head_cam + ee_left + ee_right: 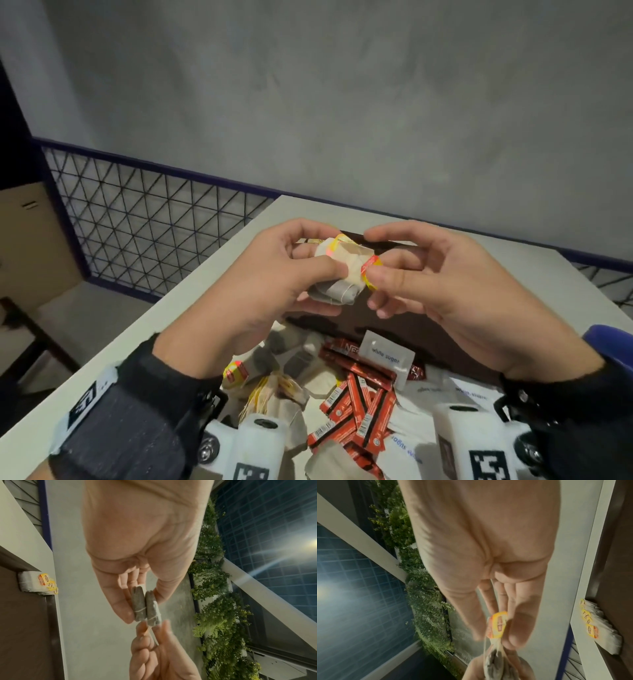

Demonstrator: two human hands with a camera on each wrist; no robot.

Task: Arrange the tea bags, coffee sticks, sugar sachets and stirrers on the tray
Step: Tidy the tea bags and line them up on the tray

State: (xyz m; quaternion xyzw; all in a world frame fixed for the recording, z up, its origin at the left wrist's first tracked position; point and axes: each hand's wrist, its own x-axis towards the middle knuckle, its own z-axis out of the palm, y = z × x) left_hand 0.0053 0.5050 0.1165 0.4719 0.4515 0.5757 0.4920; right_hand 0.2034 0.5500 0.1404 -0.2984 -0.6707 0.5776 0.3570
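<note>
Both grips are busy above the desk [191, 298]. Left hand [274, 274] clenches a small bundle of tea bags [337, 274], thumb across the front and fingers curled behind; the left wrist view shows two grey bags [146, 608] side by side, pressed between thumb and fingers, each with a thread wound round it. Right hand [428, 277] pinches a yellow-and-red paper tag [370, 274] at the bundle's right edge between thumb and forefinger, the other fingers loosely bent. In the right wrist view that tag [498, 624] sits at the fingertips, with the bag paper running from it down to the other hand's bundle. The two hands nearly meet over the near part of a dark brown tray [411, 329].

On the desk in front of the tray lies a mixed heap: loose tea bags [291, 353] with yellow tags on the left, red coffee sticks [356, 397] in the middle, a white sugar sachet [388, 356] leaning on the sticks, and more white sachets [469, 394] to the right. Both wrist views show a neat row of tea bags [34, 582] with tags already lined up at the tray's edge. Behind the desk run a wire mesh rail [154, 212] and a grey wall [342, 102].
</note>
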